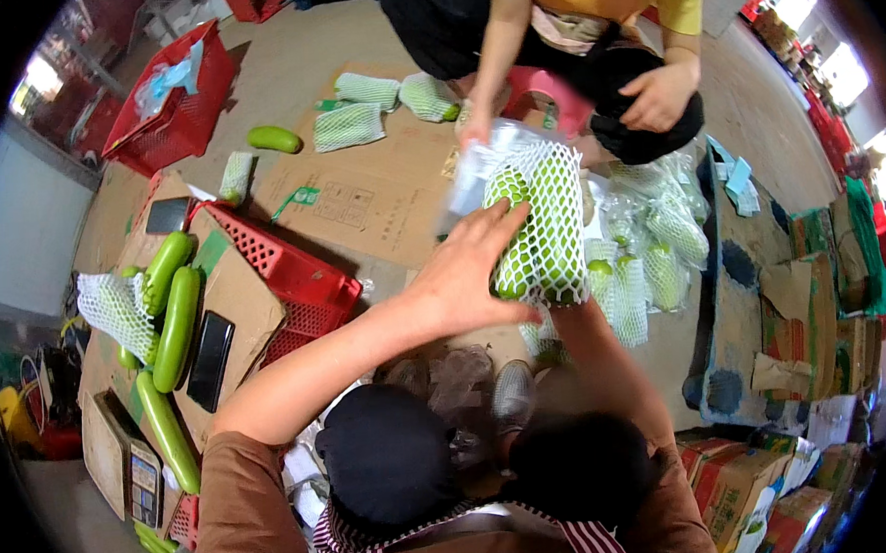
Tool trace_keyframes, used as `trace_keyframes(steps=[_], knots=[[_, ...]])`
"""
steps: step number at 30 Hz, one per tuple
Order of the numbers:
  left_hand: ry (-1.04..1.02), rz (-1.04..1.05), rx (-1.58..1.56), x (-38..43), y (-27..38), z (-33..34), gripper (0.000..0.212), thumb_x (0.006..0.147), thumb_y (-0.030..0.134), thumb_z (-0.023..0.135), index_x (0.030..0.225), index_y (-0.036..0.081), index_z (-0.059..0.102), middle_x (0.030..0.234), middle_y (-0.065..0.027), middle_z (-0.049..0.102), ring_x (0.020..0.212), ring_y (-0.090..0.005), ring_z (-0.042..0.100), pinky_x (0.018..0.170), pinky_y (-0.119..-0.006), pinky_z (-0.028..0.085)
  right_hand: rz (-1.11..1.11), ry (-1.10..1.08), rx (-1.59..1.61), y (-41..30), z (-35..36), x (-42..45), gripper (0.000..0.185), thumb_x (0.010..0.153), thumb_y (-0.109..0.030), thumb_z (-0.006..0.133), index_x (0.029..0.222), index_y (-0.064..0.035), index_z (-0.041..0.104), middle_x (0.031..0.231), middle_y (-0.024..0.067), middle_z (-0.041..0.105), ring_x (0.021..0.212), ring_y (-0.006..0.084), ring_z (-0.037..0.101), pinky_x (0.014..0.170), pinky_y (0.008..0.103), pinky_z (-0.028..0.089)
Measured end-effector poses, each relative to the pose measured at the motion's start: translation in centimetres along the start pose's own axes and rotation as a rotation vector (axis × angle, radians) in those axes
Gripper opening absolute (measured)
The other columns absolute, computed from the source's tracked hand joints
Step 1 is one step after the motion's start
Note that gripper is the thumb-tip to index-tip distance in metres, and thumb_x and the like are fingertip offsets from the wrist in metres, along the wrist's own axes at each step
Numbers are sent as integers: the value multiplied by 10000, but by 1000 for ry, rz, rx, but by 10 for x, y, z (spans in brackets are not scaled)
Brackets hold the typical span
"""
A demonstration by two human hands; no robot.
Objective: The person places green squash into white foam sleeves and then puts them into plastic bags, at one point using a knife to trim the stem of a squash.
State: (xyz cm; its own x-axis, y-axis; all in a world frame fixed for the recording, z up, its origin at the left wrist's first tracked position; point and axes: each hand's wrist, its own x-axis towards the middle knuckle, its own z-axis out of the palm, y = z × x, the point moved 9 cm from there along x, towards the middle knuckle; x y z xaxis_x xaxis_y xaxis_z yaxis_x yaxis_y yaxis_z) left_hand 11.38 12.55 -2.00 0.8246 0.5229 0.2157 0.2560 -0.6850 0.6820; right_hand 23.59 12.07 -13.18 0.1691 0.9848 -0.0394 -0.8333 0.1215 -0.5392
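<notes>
Two long green gourds in white foam net sleeves (542,226) are held up side by side between my hands. My left hand (465,268) spans their left side, fingers on the netting and thumb by the lower ends. Behind and under the pair is my right hand (571,316); only the wrist shows and its fingers are hidden. Just beyond the gourds, a blurred clear plastic bag (464,178) hangs from the hand (476,124) of a person opposite. That person's other hand (657,98) rests near a knee, with nothing seen in it.
At left, bare gourds (177,328), a phone (211,360) and a scale (126,462) sit on cardboard over a red crate (284,258). Netted gourds (349,126) lie on flat cardboard (364,213). Bagged gourds (663,239) lie at right, beside a blue-edged pallet (742,321).
</notes>
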Motion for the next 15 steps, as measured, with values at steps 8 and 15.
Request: trace_keyframes(steps=[8,15], knots=[[147,201,332,21,23,-2,381,723,91,695,1100,56,651,1030,-112,641,971,-328,605,828,-413,514,-63,-27,-220,-20,-16,-28,401,1038,-223,418,1360,4,494,1262,134,618,1102,246,649,950,387,551],[183,-450,-716,70,-68,-10,141,861,116,597,949,46,682,773,32,625,670,-53,542,594,-219,409,-3,-9,-113,3,3,-23,392,1023,-215,481,1367,-29,497,1265,127,619,1095,248,651,947,407,554]])
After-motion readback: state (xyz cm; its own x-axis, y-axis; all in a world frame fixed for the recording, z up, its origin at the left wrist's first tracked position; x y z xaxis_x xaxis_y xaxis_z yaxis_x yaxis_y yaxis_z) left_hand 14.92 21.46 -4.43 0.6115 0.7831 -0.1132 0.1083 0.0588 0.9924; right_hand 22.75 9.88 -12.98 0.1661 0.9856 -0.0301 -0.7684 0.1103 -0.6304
